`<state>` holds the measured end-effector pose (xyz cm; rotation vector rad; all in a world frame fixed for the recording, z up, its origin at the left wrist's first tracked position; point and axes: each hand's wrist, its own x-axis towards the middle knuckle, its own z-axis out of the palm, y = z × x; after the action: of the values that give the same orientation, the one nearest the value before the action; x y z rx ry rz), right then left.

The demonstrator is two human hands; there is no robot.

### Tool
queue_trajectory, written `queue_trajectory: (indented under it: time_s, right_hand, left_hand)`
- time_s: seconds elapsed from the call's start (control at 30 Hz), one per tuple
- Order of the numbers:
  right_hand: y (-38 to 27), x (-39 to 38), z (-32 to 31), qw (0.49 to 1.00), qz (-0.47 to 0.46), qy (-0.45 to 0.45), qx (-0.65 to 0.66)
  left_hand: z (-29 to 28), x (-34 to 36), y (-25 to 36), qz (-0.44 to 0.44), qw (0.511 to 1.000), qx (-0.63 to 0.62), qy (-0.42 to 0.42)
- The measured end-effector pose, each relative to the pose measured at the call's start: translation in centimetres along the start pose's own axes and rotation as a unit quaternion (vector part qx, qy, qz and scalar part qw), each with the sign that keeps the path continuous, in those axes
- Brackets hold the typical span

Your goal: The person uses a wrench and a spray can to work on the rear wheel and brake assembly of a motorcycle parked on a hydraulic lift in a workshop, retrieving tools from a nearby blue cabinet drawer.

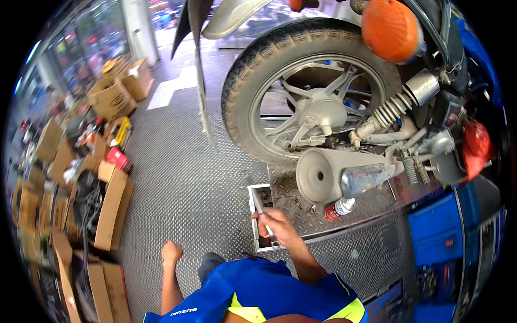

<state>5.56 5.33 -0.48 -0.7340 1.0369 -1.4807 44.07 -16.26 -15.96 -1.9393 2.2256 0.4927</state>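
Observation:
My right hand (pixel 276 225) is closed around a long silver metal tool (pixel 257 202), whose ends stick out on both sides of the fist; its exact kind is too blurred to tell. It hangs over a narrow metal-framed tray (pixel 253 229) at the edge of the motorcycle lift platform (pixel 291 188). My left hand (pixel 171 251) is closed in a loose fist above the floor, with nothing showing in it. Ahead to the right stands a motorcycle, its dusty rear wheel (pixel 323 110) and exhaust muffler (pixel 344 175) facing me. A red-and-white spray can (pixel 339 209) stands below the muffler.
Open cardboard boxes (pixel 113 210) full of parts line the left side. The floor is patterned metal plate (pixel 177 177). Blue tool cabinets (pixel 437 229) stand at the lower right. The motorcycle's orange turn signal (pixel 390 29) and shock absorber (pixel 393 107) jut toward me.

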Motion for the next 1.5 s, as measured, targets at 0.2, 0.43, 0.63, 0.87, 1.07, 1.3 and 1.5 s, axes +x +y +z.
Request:
queue_trajectory:
  time_s: [0.2,0.43,0.63,0.87,1.07,1.3,1.5]
  right_hand:
    - [-1.3,1.2,2.9,0.927,-0.152,0.282,0.195]
    - [-6.1,7.6,4.8,0.705,-0.256,0.659,0.059]
    - [-6.2,10.6,3.6,0.477,-0.153,0.792,-0.348]
    - [-7.3,15.3,3.2,0.337,-0.164,0.812,-0.447]
    - [-8.8,14.9,5.2,0.410,-0.092,0.817,-0.396]
    - [-10.0,13.7,4.7,0.391,-0.087,0.805,-0.438]
    - [-8.2,14.0,3.9,0.375,-0.039,0.821,-0.428]
  left_hand:
    - [6.9,20.7,-4.8,0.166,0.928,-0.012,-0.332]
    - [2.8,41.8,-1.8,0.319,0.912,0.034,-0.254]
    - [-2.2,53.0,-6.3,-0.001,0.910,-0.212,-0.357]
    - [0.4,55.0,-11.7,-0.163,0.864,-0.226,-0.418]
    - [3.7,53.1,-8.6,-0.092,0.849,-0.166,-0.494]
    - [5.8,56.1,0.1,-0.009,0.820,-0.174,-0.545]
    - [4.5,56.6,4.7,0.092,0.844,-0.137,-0.511]
